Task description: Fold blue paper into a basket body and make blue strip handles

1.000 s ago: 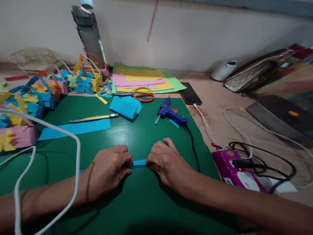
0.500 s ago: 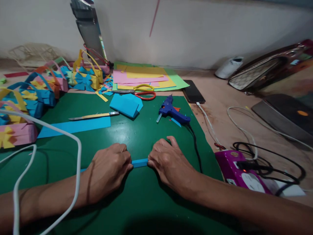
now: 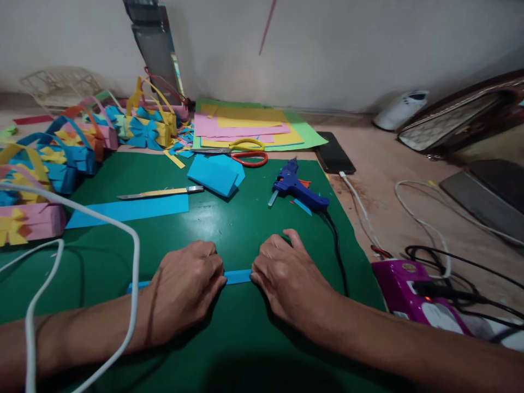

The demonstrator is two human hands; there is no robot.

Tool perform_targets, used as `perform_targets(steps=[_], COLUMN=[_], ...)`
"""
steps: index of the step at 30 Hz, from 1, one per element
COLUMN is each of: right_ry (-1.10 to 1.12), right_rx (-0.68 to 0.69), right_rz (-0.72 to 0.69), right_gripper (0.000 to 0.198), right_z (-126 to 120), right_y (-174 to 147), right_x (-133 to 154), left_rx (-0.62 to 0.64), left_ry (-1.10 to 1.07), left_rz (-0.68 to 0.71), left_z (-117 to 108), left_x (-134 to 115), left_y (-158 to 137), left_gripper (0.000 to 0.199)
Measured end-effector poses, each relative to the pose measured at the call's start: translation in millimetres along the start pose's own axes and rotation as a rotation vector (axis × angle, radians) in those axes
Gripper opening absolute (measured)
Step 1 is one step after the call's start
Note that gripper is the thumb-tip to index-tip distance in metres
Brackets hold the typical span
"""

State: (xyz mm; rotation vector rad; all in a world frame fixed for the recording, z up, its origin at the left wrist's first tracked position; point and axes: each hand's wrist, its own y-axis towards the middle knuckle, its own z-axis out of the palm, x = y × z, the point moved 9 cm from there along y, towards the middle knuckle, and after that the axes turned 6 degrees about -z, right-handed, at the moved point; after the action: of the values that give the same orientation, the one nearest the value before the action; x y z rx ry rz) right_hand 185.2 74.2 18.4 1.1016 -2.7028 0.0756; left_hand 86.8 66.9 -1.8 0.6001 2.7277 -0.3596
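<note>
A narrow blue paper strip [image 3: 238,277] lies across the green mat [image 3: 245,338], low in the head view. My left hand [image 3: 190,284] is closed on it, and the strip's far left end shows past my wrist. My right hand [image 3: 282,273] pinches its right end, thumb and fingers pressed together; the fingertips are partly hidden. Beyond my hands are a folded blue paper piece [image 3: 215,176], a flat blue paper strip [image 3: 135,210] with a craft knife [image 3: 161,192] at its upper edge, and a blue glue gun [image 3: 298,188].
Several small paper baskets [image 3: 149,134] with bows line the left side. Scissors [image 3: 249,153] lie before stacked coloured paper [image 3: 249,123]. A phone [image 3: 335,153] and a purple power strip [image 3: 413,295] are at right. A white cable [image 3: 137,262] loops over my left forearm.
The whole view has shifted slightly, so most things sit a little further right. Both hands keep their hold on the strip, which now shows a flatter, wider face between them.
</note>
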Motion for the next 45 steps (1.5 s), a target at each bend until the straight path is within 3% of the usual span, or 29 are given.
perform_targets(steps=[7, 22, 35, 39, 45], right_ry=[-0.046, 0.019, -0.086, -0.223, -0.342], right_rx=[-0.031, 0.061, 0.051, 0.003, -0.170], right_rz=[-0.013, 0.077, 0.028, -0.030, -0.321], right_gripper=[0.021, 0.018, 0.017, 0.019, 0.036], right_z=[-1.7, -4.9, -2.1, -6.9, -16.2], right_y=[-1.7, -2.8, -6.2, -8.7, -16.6], right_x=[3.7, -6.9, -7.1, 2.6, 32.5], left_rx=[-0.018, -0.027, -0.056, -0.118, -0.125], left_ry=[0.010, -0.010, -0.032, 0.005, 0.059], left_rz=[0.003, -0.031, 0.000, 0.077, 0.152], left_z=[-0.3, -0.5, -0.2, -2.8, -1.1], left_x=[-0.6, 0.8, -1.3, -7.2, -7.4], left_y=[0.2, 0.4, -4.8, -7.8, -9.1], left_gripper=[0.022, 0.017, 0.018, 0.022, 0.026])
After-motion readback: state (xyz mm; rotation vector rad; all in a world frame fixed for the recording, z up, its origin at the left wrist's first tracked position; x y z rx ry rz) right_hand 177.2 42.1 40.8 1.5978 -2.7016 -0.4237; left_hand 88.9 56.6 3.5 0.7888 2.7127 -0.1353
